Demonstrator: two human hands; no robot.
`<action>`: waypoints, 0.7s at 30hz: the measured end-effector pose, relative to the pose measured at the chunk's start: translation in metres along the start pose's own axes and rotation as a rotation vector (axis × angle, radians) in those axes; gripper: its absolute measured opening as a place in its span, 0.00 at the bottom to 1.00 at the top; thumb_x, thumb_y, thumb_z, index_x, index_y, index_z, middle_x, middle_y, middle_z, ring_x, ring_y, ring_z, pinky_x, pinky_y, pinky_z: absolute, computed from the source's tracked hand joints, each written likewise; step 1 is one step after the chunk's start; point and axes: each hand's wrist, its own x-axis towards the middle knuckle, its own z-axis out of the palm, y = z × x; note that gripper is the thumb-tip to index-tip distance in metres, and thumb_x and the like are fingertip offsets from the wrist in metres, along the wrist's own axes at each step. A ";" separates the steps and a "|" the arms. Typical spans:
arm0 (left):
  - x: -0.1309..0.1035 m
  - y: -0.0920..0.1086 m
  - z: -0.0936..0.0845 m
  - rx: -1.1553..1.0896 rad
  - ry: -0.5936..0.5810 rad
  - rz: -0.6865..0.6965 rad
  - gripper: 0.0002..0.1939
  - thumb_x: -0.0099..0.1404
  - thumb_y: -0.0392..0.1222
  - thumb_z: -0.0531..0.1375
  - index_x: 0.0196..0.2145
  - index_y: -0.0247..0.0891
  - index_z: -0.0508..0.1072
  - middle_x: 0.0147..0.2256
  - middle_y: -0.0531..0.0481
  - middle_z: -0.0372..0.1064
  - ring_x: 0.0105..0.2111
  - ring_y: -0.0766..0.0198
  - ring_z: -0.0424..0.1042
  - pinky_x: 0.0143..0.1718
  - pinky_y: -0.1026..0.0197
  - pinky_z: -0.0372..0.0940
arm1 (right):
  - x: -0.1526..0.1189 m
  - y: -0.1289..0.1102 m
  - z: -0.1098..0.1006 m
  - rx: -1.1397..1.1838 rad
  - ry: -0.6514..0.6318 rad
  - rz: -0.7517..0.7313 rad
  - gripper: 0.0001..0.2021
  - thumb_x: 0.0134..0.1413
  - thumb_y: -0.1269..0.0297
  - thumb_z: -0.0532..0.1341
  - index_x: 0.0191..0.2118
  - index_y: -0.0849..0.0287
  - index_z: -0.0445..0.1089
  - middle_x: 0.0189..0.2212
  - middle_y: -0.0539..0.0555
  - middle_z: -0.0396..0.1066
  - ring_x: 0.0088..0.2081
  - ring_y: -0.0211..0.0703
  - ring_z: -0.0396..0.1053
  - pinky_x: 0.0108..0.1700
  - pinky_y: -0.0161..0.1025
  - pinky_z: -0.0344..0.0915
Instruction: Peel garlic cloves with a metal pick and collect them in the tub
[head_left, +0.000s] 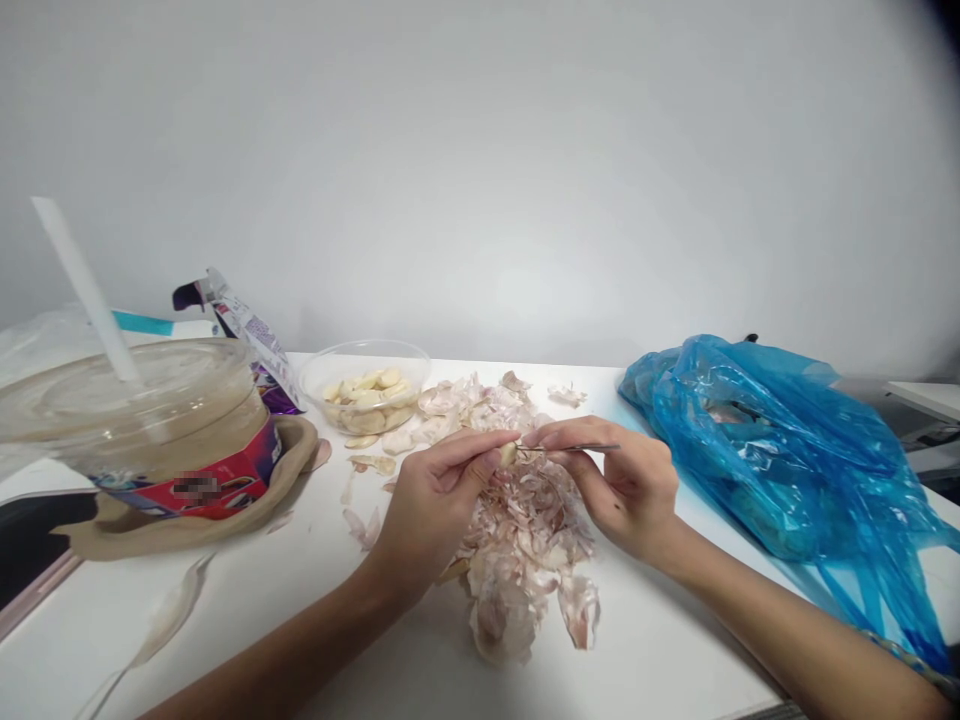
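Pinched between the thumb and fingers of my left hand (442, 495) is a small pale garlic clove (509, 455). My right hand (619, 485) grips a thin metal tool (592, 447), its tip at the clove; whether it is a knife or a pick I cannot tell. Both hands hover close together over a heap of papery garlic skins (517, 590). Behind my left hand stands a clear plastic bowl (364, 350) holding several peeled cloves (375, 388).
A large lidded drink cup (202, 465) with a white straw (86, 290) sits in a cardboard holder (296, 450) at the left. Behind it is an opened purple snack bag (259, 340). A blue plastic bag (780, 450) lies on the right of the white table (285, 640).
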 end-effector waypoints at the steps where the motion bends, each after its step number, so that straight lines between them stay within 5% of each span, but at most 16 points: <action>1: 0.000 0.000 0.000 -0.002 0.002 -0.001 0.10 0.60 0.41 0.60 0.39 0.43 0.77 0.42 0.52 0.75 0.43 0.62 0.72 0.46 0.64 0.64 | 0.000 0.000 0.000 0.000 0.001 0.005 0.13 0.52 0.81 0.56 0.40 0.57 0.69 0.33 0.51 0.75 0.36 0.40 0.74 0.36 0.38 0.72; 21: -0.002 0.008 0.005 -0.161 -0.005 -0.125 0.08 0.57 0.41 0.62 0.37 0.41 0.76 0.36 0.53 0.76 0.38 0.66 0.73 0.38 0.70 0.66 | -0.002 0.000 -0.001 -0.038 0.032 -0.052 0.15 0.52 0.82 0.55 0.41 0.57 0.69 0.33 0.52 0.76 0.36 0.40 0.75 0.36 0.38 0.73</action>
